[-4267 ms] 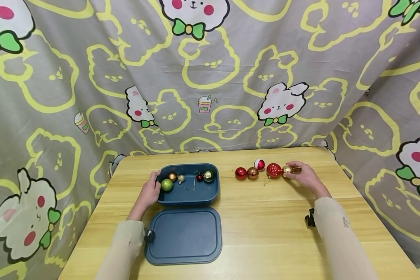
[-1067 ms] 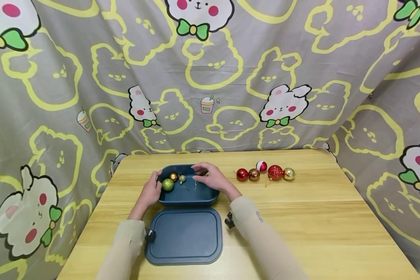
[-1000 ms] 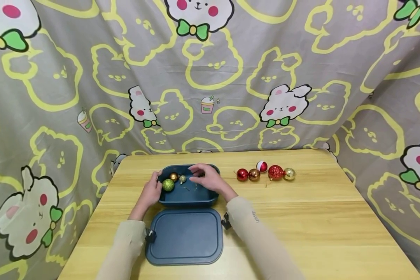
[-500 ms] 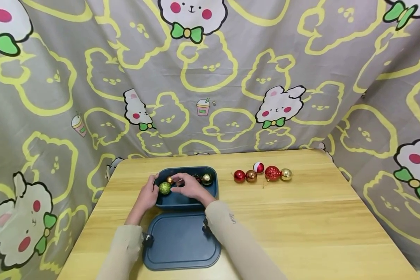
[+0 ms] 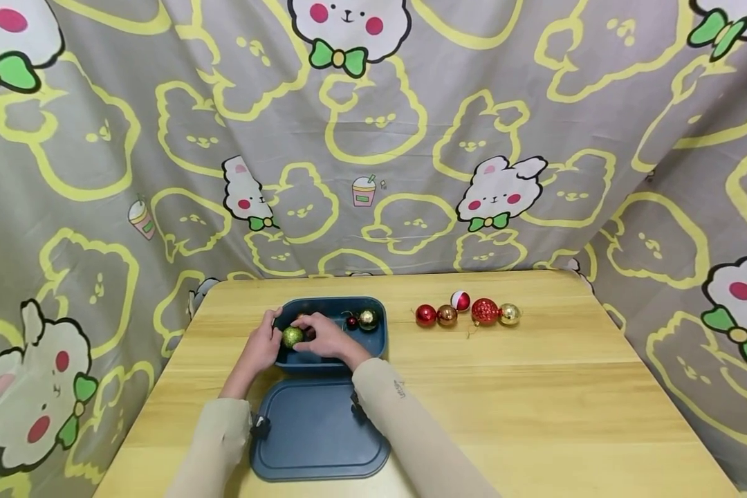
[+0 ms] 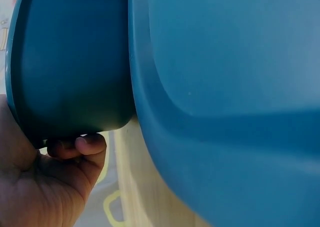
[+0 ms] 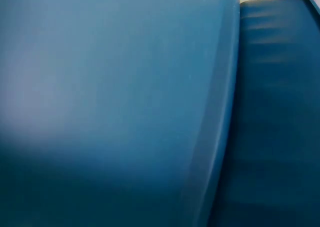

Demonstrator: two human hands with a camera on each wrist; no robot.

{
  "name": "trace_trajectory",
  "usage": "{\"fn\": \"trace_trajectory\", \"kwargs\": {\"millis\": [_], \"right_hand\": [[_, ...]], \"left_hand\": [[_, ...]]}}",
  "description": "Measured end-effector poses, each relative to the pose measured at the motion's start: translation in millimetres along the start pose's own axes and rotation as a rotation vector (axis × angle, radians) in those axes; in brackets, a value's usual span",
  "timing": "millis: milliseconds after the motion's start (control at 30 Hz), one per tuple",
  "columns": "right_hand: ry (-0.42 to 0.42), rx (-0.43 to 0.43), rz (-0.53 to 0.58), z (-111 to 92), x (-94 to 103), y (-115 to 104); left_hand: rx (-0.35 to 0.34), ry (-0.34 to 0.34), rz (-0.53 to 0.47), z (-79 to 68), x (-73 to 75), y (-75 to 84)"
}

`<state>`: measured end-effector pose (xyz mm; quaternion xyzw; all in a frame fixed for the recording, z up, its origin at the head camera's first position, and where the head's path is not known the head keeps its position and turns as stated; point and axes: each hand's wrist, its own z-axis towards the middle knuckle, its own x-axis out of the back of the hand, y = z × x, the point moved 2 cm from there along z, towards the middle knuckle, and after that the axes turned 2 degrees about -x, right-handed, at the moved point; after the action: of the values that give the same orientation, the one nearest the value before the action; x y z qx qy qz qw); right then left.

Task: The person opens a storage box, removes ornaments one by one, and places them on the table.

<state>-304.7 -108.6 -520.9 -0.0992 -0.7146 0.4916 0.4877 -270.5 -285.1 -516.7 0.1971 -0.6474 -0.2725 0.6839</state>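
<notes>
My left hand [image 5: 263,344] grips the left end of a blue plastic box [image 5: 382,344]; in the left wrist view its fingers curl against the box's outer wall. Reaching into the box, my right hand [image 5: 328,337] has thumb and fingers round a glittery green Christmas ball [image 5: 292,337] near the left end. That hand covers most of the other ornaments there. A gold ball [image 5: 369,319] and a small red ball [image 5: 351,321] lie at the box's right end. Lid and box wall fill the right wrist view, so the right fingers do not show there.
The blue lid [image 5: 320,432] lies flat in front of the box. On the table's right, from left to right, sit a red ball [image 5: 426,315], a copper ball [image 5: 447,315], a red-and-white ball [image 5: 460,301], a large red ball [image 5: 485,312] and a pale gold ball [image 5: 509,315].
My right hand left the pale gold ball on the table, came over the box's right end, then moved left to the green ball. The left hand stays on the box.
</notes>
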Motion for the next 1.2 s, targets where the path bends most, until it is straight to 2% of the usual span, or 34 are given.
{"fn": "trace_trajectory", "kwargs": {"millis": [267, 567, 767, 1033, 1200], "right_hand": [[-0.068, 0.058, -0.068, -0.5, -1.2, -2.2], [-0.161, 0.104, -0.042, -0.7, -6.9, -0.9], [-0.216, 0.12, -0.058, -2.8, -6.6, -1.4], [-0.189, 0.122, -0.067, -3.5, -5.5, -0.1], [-0.145, 0.103, -0.034, -5.8, -1.7, -0.7]], "left_hand": [[-0.015, 0.02, -0.002, -0.5, 0.8, 3.3], [-0.014, 0.029, 0.006, -0.6, 1.3, 3.4], [-0.001, 0.009, -0.003, 0.0, -1.5, 0.9], [0.017, -0.001, 0.003, -1.5, -1.3, 1.0], [0.025, -0.01, 0.005, -0.8, -1.8, 1.3]]}}
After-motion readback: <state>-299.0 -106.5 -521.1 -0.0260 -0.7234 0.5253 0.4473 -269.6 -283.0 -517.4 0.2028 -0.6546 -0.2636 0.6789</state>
